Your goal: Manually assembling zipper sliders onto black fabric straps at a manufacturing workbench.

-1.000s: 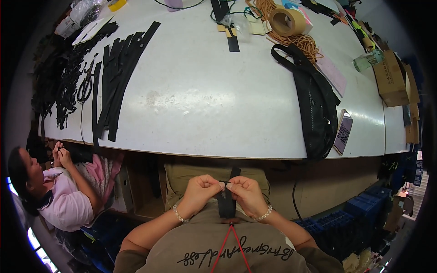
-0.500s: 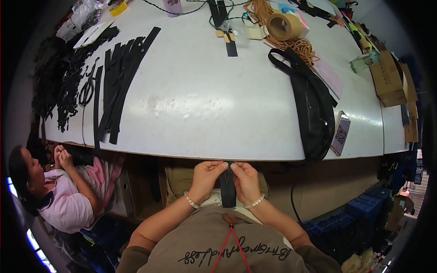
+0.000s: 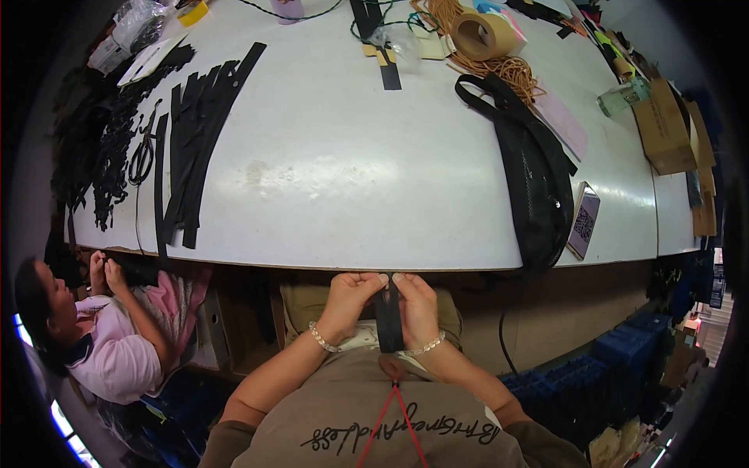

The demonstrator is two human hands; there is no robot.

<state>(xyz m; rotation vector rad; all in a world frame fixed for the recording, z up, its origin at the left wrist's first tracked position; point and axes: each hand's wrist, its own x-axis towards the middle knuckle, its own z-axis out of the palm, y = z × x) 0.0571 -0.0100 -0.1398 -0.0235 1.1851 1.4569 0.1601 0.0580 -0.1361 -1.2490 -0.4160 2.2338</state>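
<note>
A flat black strip [image 3: 388,321], perhaps a piece of zipper tape or webbing, hangs down between my two hands in front of my lap. My left hand [image 3: 353,302] pinches its upper end between thumb and curled fingers. On the other side of that same end, my right hand [image 3: 416,306] is closed in a similar pinch. Both hands are just off the near edge of the white table [image 3: 335,210], with the fingertips almost meeting. Beyond them on the left of the table is a fanned pile of long black strips [image 3: 199,148].
Scissors [image 3: 143,152] and a tangle of black pieces [image 3: 109,148] lie far left. On the right are a black bag [image 3: 527,175], a phone-like slab [image 3: 584,221], a tape roll [image 3: 481,35], brown cord and a carton [image 3: 663,129]. A co-worker [image 3: 109,335] sits at left.
My hands have shifted slightly, with the right fingers now bent further around the strip's upper end. The table appears a little higher and further left as the view moves. Both hands keep their hold.
</note>
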